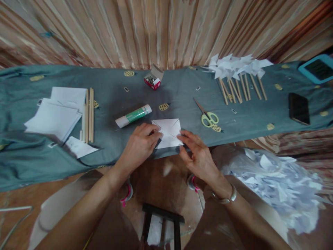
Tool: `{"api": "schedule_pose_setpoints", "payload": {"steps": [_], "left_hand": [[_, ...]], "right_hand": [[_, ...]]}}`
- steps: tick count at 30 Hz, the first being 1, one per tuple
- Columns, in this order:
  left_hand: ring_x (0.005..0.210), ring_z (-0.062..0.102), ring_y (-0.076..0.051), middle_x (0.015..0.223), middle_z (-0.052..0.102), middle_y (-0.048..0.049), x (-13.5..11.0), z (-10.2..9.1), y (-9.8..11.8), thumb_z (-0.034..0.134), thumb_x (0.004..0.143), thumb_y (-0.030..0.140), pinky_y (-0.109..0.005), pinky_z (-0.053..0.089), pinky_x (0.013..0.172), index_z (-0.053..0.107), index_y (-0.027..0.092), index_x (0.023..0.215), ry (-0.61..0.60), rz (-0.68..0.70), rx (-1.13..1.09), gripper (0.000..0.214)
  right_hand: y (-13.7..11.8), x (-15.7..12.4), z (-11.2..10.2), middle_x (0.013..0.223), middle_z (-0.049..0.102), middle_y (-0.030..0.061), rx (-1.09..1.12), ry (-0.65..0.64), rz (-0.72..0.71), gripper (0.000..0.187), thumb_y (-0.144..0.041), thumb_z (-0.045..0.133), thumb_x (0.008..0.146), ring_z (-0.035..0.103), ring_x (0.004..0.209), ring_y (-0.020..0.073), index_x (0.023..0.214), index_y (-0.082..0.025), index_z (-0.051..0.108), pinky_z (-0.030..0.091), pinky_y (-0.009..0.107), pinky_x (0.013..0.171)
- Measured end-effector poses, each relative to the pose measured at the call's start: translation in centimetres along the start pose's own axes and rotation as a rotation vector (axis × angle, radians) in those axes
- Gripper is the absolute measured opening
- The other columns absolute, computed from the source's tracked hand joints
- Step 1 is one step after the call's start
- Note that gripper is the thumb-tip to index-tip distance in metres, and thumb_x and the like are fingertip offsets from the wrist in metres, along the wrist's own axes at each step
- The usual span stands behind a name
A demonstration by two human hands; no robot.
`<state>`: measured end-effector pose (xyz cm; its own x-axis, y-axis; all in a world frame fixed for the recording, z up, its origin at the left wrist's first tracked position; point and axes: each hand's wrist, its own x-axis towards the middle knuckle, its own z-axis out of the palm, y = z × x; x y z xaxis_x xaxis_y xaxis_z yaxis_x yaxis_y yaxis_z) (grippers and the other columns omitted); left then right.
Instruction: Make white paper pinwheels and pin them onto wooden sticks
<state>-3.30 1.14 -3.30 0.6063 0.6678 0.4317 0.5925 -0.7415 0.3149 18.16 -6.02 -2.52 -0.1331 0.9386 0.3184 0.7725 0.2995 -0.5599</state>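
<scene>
A white square of paper point(168, 132) with diagonal creases lies near the front edge of the grey-green tablecloth point(111, 139). My left hand point(139, 147) rests on its left side, fingers curled and pressing on the paper. My right hand point(197, 154) pinches the paper's right corner with its fingertips. A glue stick point(133, 116) lies just left of the paper. Yellow-handled scissors point(208, 116) lie to its right.
A stack of white paper sheets point(56, 116) and wooden sticks point(90, 114) lie at the left. Finished paper pinwheels on sticks point(238, 74) are at the back right. A small red box of pins point(153, 80), a black phone point(298, 108) and a bag of paper scraps point(281, 184) are nearby.
</scene>
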Motion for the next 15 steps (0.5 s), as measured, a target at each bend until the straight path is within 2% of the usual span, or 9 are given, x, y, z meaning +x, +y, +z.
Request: {"api": "schedule_pose_setpoints", "payload": {"steps": [4,8,12,15], "left_hand": [[0.097,0.058,-0.022,0.108,0.067,-0.0092,-0.1,-0.2,1.3,0.056,0.093,0.023,-0.037,0.047,0.081,0.068,0.018,0.102,0.031,0.020,-0.036,0.016],[0.096,0.058,-0.024,0.103,0.068,-0.0096,-0.3,-0.1,2.4,0.061,0.091,0.030,-0.038,0.046,0.078,0.069,0.017,0.101,-0.005,0.071,-0.008,0.018],[0.091,0.060,-0.022,0.096,0.069,-0.0081,-0.4,0.3,2.8,0.060,0.091,0.025,-0.035,0.046,0.074,0.069,0.017,0.097,-0.046,0.091,0.035,0.013],[0.088,0.061,-0.021,0.093,0.069,-0.0080,-0.4,0.5,2.9,0.058,0.092,0.020,-0.034,0.048,0.074,0.068,0.015,0.095,-0.022,0.110,0.045,0.012]], "right_hand": [[0.2,0.1,0.0,0.126,0.065,0.0149,-0.006,0.001,-0.002,0.031,-0.022,0.052,0.090,0.063,0.115,0.0264,0.117,-0.017,0.064,0.050,0.051,0.103],[0.4,0.1,0.1,0.127,0.065,0.0137,-0.005,0.000,0.000,0.032,-0.023,0.052,0.090,0.062,0.117,0.0268,0.118,-0.018,0.064,0.051,0.051,0.101],[0.3,0.0,0.2,0.126,0.065,0.0133,-0.008,-0.002,-0.004,0.032,-0.023,0.053,0.089,0.063,0.115,0.0274,0.118,-0.019,0.065,0.051,0.051,0.101],[0.3,0.0,0.1,0.126,0.065,0.0129,-0.011,-0.010,-0.012,0.033,-0.023,0.056,0.086,0.062,0.117,0.0283,0.118,-0.020,0.065,0.049,0.052,0.104]]}}
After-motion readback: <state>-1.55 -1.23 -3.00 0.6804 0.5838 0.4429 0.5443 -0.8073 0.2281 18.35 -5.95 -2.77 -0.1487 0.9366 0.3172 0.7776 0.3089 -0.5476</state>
